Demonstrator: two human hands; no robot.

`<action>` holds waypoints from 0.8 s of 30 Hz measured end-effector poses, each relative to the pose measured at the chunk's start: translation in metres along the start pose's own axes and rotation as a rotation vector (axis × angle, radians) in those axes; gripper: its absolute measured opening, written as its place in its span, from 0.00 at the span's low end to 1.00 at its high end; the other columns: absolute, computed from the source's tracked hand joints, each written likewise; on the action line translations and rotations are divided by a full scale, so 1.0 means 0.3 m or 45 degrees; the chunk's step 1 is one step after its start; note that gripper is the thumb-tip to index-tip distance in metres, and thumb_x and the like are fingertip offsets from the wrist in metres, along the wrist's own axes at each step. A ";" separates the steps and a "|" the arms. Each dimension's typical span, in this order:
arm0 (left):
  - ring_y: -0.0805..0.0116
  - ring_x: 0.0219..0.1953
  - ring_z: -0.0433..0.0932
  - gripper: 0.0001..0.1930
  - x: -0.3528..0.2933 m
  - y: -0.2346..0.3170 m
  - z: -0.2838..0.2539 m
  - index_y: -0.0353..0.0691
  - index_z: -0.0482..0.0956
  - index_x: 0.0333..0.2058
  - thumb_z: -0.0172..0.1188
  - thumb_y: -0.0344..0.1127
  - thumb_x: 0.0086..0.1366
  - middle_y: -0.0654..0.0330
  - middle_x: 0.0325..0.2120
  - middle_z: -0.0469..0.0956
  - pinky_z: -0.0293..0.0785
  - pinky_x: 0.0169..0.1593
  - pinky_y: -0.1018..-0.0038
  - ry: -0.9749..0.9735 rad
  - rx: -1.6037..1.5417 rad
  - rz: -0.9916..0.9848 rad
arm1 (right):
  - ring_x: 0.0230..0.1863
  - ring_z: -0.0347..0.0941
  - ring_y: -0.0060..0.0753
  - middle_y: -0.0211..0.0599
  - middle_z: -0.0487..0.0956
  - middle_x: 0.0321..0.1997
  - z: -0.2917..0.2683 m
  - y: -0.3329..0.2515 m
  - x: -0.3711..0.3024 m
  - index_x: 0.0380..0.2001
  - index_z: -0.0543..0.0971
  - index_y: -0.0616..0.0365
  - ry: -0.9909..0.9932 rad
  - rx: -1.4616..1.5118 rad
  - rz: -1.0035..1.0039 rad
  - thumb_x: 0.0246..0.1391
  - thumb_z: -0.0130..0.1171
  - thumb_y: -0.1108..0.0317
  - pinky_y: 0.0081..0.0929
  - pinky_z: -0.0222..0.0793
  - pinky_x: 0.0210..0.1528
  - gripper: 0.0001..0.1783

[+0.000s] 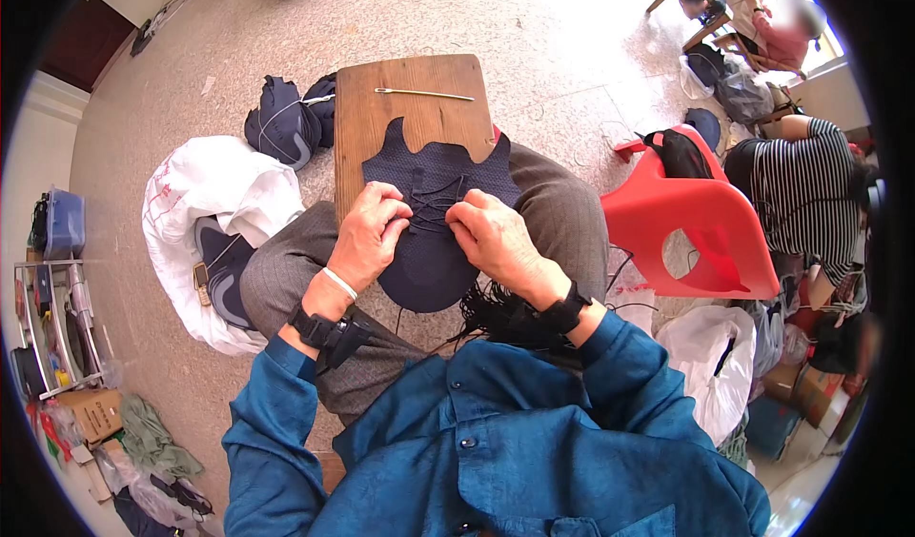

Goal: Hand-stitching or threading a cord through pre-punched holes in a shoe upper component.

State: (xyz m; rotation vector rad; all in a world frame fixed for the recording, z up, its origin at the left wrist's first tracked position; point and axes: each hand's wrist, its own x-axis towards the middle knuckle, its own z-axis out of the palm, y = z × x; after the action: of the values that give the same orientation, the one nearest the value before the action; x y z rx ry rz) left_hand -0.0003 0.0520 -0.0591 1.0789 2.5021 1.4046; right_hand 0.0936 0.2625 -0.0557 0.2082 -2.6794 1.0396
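Note:
A dark navy shoe upper [434, 275], flat and cut to shape, lies across my lap and the near end of a wooden bench [410, 75]. A thin black shoelace [437, 194] zigzags across its middle. My left hand [370, 232] is closed in a pinch at the left side of the lacing. My right hand [500, 242] pinches at the right side, level with the left. Fingertips hide the exact grip on the lace. A bundle of black laces [500, 320] hangs over my lap under my right wrist. A thin rod-like tool [424, 94] lies on the bench.
A white sack [224, 180] with more dark uppers [229, 275] leans by my left leg. Tied dark bundles [281, 122] lie beside the bench. To my right stands a red plastic chair [701, 222]. Near it sits a person in a striped top [801, 203].

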 end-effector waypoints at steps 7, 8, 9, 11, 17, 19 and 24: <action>0.57 0.45 0.78 0.09 0.016 0.004 -0.009 0.37 0.82 0.33 0.71 0.24 0.53 0.57 0.39 0.77 0.74 0.50 0.66 -0.108 0.070 0.038 | 0.37 0.77 0.51 0.42 0.74 0.33 0.027 0.006 0.008 0.34 0.79 0.57 -0.049 0.075 0.095 0.58 0.62 0.69 0.44 0.74 0.40 0.04; 0.57 0.45 0.78 0.10 0.018 0.004 -0.007 0.38 0.82 0.33 0.72 0.25 0.52 0.57 0.39 0.77 0.74 0.50 0.66 -0.107 0.063 0.036 | 0.37 0.77 0.51 0.42 0.74 0.33 0.028 0.005 0.010 0.34 0.79 0.57 -0.050 0.073 0.099 0.58 0.62 0.69 0.44 0.74 0.40 0.04; 0.57 0.45 0.78 0.10 0.023 0.004 -0.006 0.38 0.82 0.33 0.72 0.25 0.52 0.57 0.39 0.77 0.74 0.50 0.66 -0.110 0.059 0.035 | 0.37 0.77 0.51 0.43 0.74 0.33 0.030 0.004 0.011 0.34 0.79 0.57 -0.036 0.043 0.069 0.57 0.63 0.69 0.44 0.74 0.39 0.05; 0.54 0.46 0.76 0.10 0.030 0.003 -0.010 0.39 0.82 0.33 0.73 0.27 0.51 0.57 0.39 0.76 0.74 0.51 0.63 -0.161 0.041 0.030 | 0.37 0.77 0.51 0.43 0.74 0.33 0.037 -0.003 0.013 0.33 0.79 0.57 -0.023 0.019 0.040 0.57 0.64 0.69 0.44 0.74 0.39 0.05; 0.54 0.44 0.76 0.11 0.041 0.028 0.007 0.38 0.81 0.32 0.74 0.27 0.50 0.56 0.37 0.75 0.74 0.49 0.63 -0.222 0.229 0.154 | 0.38 0.79 0.49 0.44 0.75 0.33 0.015 -0.026 0.012 0.33 0.77 0.58 -0.104 -0.178 0.078 0.54 0.64 0.70 0.44 0.75 0.40 0.06; 0.54 0.44 0.76 0.11 0.046 0.030 0.001 0.38 0.81 0.32 0.74 0.27 0.50 0.56 0.37 0.75 0.74 0.50 0.63 -0.237 0.208 0.107 | 0.39 0.80 0.49 0.45 0.76 0.35 0.003 -0.018 0.031 0.33 0.77 0.59 -0.265 -0.277 0.076 0.51 0.64 0.73 0.43 0.76 0.41 0.07; 0.54 0.45 0.76 0.12 0.043 0.016 0.009 0.38 0.80 0.32 0.74 0.27 0.49 0.56 0.37 0.75 0.73 0.50 0.63 -0.229 0.179 0.050 | 0.39 0.80 0.47 0.46 0.77 0.36 0.007 -0.030 0.039 0.33 0.77 0.60 -0.324 -0.378 0.042 0.47 0.64 0.75 0.42 0.76 0.41 0.08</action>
State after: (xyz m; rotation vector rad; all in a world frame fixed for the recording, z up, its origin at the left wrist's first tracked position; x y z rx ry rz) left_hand -0.0063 0.0632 -0.0537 1.2252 2.4921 1.0986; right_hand 0.0841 0.2541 -0.0479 0.2523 -3.0321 0.6474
